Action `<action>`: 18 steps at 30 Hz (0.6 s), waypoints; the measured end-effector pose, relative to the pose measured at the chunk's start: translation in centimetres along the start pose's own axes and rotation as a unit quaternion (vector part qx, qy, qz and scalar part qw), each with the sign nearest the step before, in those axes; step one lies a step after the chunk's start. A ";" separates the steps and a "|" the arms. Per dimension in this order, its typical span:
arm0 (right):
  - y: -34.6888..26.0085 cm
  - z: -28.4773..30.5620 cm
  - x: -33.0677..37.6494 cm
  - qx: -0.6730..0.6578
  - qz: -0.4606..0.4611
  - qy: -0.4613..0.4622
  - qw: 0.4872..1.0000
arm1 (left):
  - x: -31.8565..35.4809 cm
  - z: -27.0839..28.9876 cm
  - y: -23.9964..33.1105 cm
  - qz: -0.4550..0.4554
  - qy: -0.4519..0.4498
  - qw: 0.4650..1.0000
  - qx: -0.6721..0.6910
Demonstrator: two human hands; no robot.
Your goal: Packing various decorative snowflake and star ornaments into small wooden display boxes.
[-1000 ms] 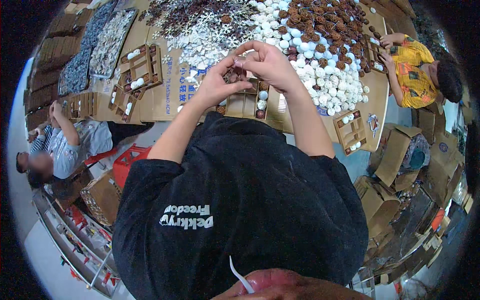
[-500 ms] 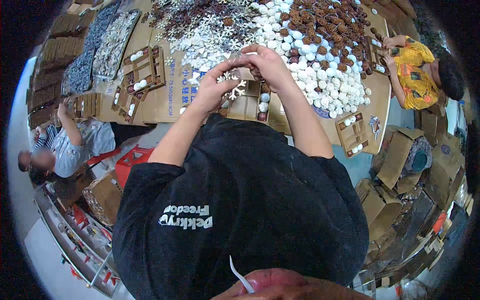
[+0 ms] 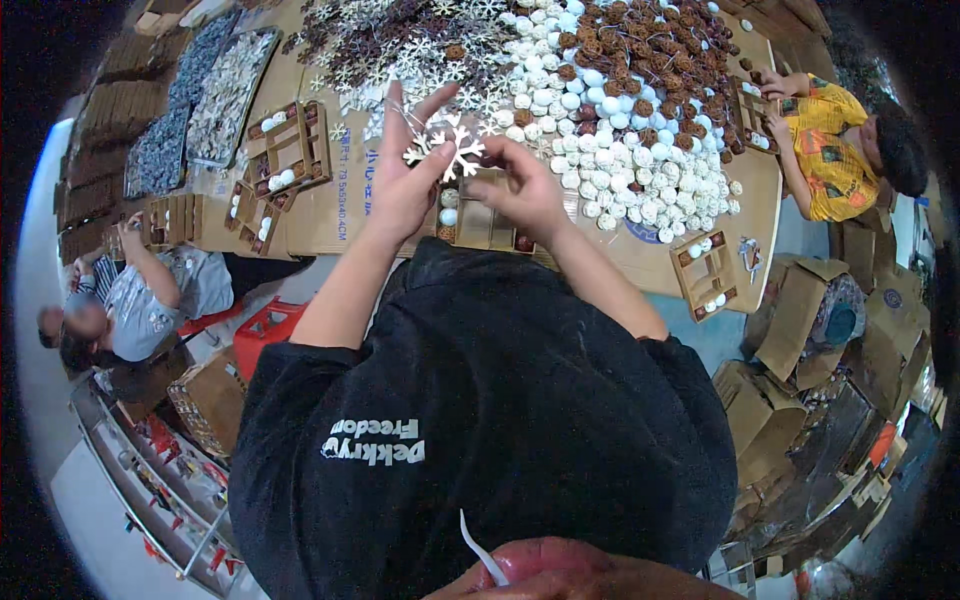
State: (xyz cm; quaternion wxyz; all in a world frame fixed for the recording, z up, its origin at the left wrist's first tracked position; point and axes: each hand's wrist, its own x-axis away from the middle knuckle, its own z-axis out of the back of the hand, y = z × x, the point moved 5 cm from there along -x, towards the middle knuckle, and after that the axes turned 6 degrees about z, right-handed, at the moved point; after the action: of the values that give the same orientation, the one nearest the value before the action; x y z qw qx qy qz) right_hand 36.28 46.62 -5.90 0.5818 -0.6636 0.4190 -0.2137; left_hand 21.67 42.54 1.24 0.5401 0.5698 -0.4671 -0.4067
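Note:
My left hand (image 3: 400,180) and my right hand (image 3: 525,190) are raised together over a small divided cardboard tray (image 3: 480,222) at the table's near edge. Between them they hold a white snowflake ornament (image 3: 447,148) upright by its arms. The left fingers are spread upward behind it; the right fingers pinch its right side. The tray holds a few white and brown balls. Beyond the hands lies a big heap of white balls (image 3: 610,150), brown balls (image 3: 660,60) and loose snowflakes (image 3: 400,50).
Another divided tray (image 3: 290,150) lies at the left, and one more (image 3: 708,272) near the table's right edge. A person in a yellow top (image 3: 835,150) works at the far right. Another person (image 3: 140,300) sits at the left. Cardboard boxes (image 3: 800,320) stand on the floor.
Both hands have lifted from the tray; a white snowflake now shows between the fingers, where a dark brown piece was held before.

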 end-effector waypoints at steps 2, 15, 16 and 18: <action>-1.2 -1.0 0.0 0.140 0.066 0.029 0.988 | 0.1 -0.5 0.3 0.008 0.022 0.999 0.034; -3.8 -0.3 -1.1 0.220 0.107 0.038 0.969 | -0.1 0.2 -0.3 0.020 0.061 0.998 0.013; -3.4 0.1 -1.1 0.186 0.092 0.036 0.977 | -0.2 0.3 -0.2 0.021 0.065 0.998 -0.002; -2.3 1.0 -1.2 0.117 0.064 0.030 0.991 | -0.5 0.6 0.4 -0.006 0.075 0.988 -0.134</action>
State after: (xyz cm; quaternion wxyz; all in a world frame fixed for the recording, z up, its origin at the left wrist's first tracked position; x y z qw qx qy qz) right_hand 37.08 48.08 -3.64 0.6551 -0.5558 0.4501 -0.2435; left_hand 20.90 42.86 1.53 0.6426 0.5240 -0.3633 -0.4248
